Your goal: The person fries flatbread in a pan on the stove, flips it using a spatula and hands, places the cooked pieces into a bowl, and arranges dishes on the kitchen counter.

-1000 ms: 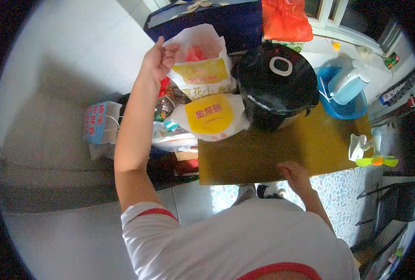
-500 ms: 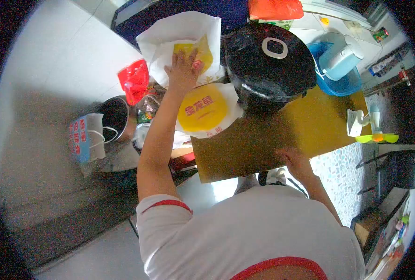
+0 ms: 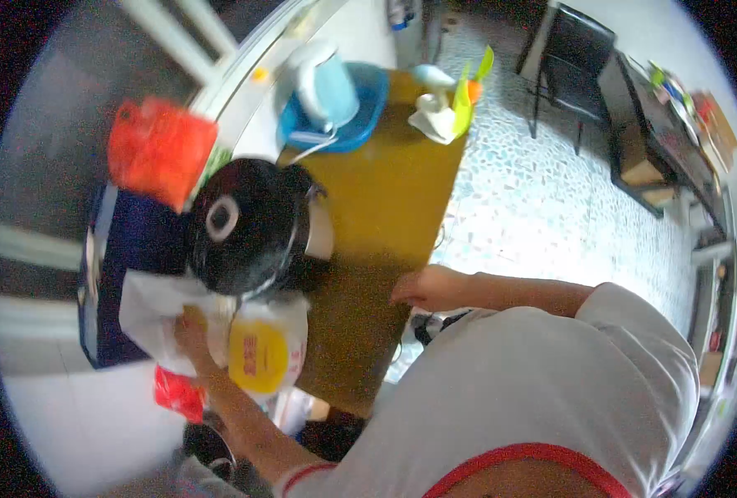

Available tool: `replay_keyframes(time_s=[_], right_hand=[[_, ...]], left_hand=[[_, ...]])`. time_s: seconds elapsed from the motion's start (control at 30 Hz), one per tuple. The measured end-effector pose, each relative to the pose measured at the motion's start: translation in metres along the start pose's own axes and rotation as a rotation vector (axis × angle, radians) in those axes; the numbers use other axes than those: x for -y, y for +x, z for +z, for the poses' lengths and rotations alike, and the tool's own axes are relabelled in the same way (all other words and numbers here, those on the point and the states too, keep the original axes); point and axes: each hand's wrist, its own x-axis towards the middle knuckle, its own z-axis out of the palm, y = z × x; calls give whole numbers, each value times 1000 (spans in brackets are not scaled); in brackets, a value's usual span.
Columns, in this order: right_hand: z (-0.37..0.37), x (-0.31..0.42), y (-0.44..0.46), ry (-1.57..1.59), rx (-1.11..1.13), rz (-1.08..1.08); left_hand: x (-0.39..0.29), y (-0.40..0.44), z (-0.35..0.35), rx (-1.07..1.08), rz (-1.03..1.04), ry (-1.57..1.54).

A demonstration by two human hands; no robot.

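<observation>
A white bag [image 3: 148,303] with yellow printing lies beside a black lidded cooker. My left hand [image 3: 190,332] rests on it, fingers stretched out over a yellow patch; motion softens their outline. Against this hand's right side, a white printed piece with a round yellow emblem [image 3: 258,357] faces up. I cannot tell whether both white parts belong to one bag. My right hand [image 3: 426,288] is at the front edge of the brown table [image 3: 368,274], its fingers curled together, with nothing visible in them.
The black cooker [image 3: 248,228] stands by the wall side of the table. Farther along are a blue basin [image 3: 368,108] with a light blue kettle [image 3: 327,87], and a yellow-green item [image 3: 461,108]. Red bags [image 3: 161,149] lie near the window. A black chair [image 3: 571,62] stands across the floor.
My view has turned to the right, so the table now runs upward in the picture. My left hand stays on the white bag; my right hand remains at the table edge.
</observation>
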Motion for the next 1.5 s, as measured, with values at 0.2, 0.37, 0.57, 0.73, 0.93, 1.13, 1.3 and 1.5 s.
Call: replay_keyframes(time_s=[0.2,0.37,0.57,0.73,0.93,1.13,1.3,1.5], right_hand=[[-22,-46,-70,-41,-146,-17],[-43,-75,-148,-22,-305,70],[-78,-106,-264,42,-754,305],[-140,-87,-385,-32,-1218,329],[-147,-100,-486,-371,-1316,485],[-112,-181,-610,319,-2033,854],[-155,-205,-633,1507,-2031,24],[-278,-235,-632,803,-2317,515]], left_hand=[[-101,-102,-66,-399,-560,-517],[-330,-135,-115,-314,-358,-678],[-626,-124,-126,393,-55,-1520],[-805,-95,-155,909,-404,-2144],[-943,-123,-235,1808,466,-2232],[-1013,-134,-342,1989,795,-2042],[-1093,-129,-316,264,1887,-1564],[-1173,-82,-271,1426,1168,-1818]])
